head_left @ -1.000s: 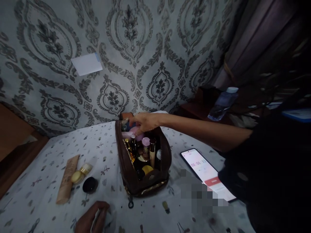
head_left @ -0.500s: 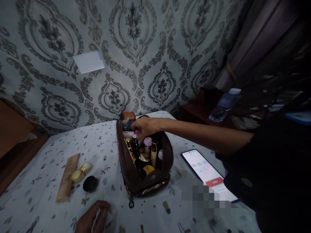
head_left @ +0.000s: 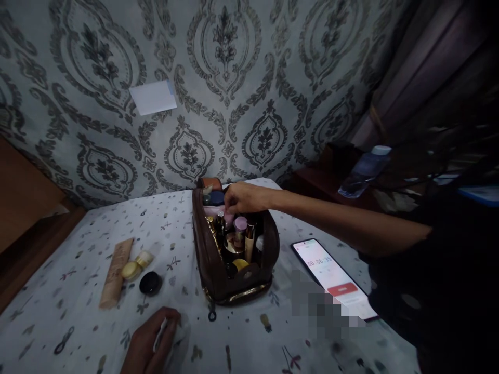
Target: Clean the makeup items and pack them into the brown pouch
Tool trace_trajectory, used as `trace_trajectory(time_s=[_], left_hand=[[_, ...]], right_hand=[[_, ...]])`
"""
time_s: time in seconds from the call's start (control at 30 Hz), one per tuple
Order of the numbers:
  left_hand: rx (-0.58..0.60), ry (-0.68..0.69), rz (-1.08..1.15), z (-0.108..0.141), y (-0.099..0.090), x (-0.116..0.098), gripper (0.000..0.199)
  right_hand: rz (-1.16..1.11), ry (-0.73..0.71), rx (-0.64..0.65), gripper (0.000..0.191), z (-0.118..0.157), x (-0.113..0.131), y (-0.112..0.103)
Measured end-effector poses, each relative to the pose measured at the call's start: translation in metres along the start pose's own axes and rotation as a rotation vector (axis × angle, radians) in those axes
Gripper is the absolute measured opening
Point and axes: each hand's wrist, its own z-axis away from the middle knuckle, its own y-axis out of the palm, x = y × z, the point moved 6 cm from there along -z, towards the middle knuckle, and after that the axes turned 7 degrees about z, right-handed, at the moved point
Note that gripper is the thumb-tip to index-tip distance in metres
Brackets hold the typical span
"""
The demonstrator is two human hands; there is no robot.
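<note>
A brown zippered bag (head_left: 206, 259) stands open on the patterned white cloth, with several bottles and jars inside. My right hand (head_left: 244, 197) reaches over its far side, fingers pinched at a pink item (head_left: 215, 210) in the bag; whether it grips that item is hard to tell. My left hand (head_left: 154, 340) rests near the front edge, fingers curled round a white tissue (head_left: 160, 335). Left of the bag lie a tan tube (head_left: 117, 272), a small jar with a yellow lid (head_left: 131, 270) and a round black lid (head_left: 150, 283).
A phone (head_left: 331, 278) with a lit timer lies right of the bag. Beyond it, a clear bottle (head_left: 364, 171) is at the right. A white card (head_left: 154, 97) is on the patterned wall. At the left is a brown wooden panel (head_left: 27, 197).
The view has shifted slightly. My right hand has lifted a little and moved right within the bag's far end, showing more of the pink item. My left hand stays closed on the tissue.
</note>
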Motion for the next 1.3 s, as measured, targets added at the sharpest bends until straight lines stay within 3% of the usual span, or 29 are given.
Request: trace_trajectory(time_s=[0.13, 0.4, 0.53, 0.7, 0.87, 0.93, 1.1, 1.2, 1.3], left_hand=[[0.006, -0.029, 0.025, 0.001, 0.0, 0.003, 0.045], [-0.021, 0.015, 0.037, 0.002, 0.001, 0.003, 0.043], [-0.024, 0.025, 0.016, 0.002, 0.002, 0.006, 0.042], [0.011, 0.025, 0.003, 0.001, 0.001, 0.011, 0.038], [0.124, 0.084, -0.044, -0.003, 0.002, 0.008, 0.033], [0.118, 0.095, -0.05, -0.002, 0.001, 0.005, 0.034], [0.08, 0.084, -0.057, -0.001, -0.013, -0.004, 0.033], [-0.058, 0.054, -0.12, -0.008, -0.044, -0.004, 0.032], [-0.247, 0.046, -0.239, -0.021, -0.086, 0.004, 0.033]], right_hand=[[0.02, 0.041, 0.074, 0.014, 0.007, 0.005, 0.0], [0.133, 0.283, 0.147, 0.054, 0.003, 0.01, 0.005], [0.119, 0.36, 0.139, 0.059, 0.001, 0.012, 0.011], [0.133, 0.389, 0.128, 0.06, 0.004, 0.012, 0.013], [0.175, 0.334, 0.194, 0.04, -0.001, 0.014, 0.015], [0.193, 0.296, 0.199, 0.032, -0.002, 0.015, 0.015], [0.225, 0.208, 0.039, 0.015, 0.003, 0.014, -0.001], [0.188, 0.216, -0.215, 0.012, 0.021, 0.026, -0.023], [0.091, 0.124, -0.525, 0.013, 0.051, 0.065, -0.043]])
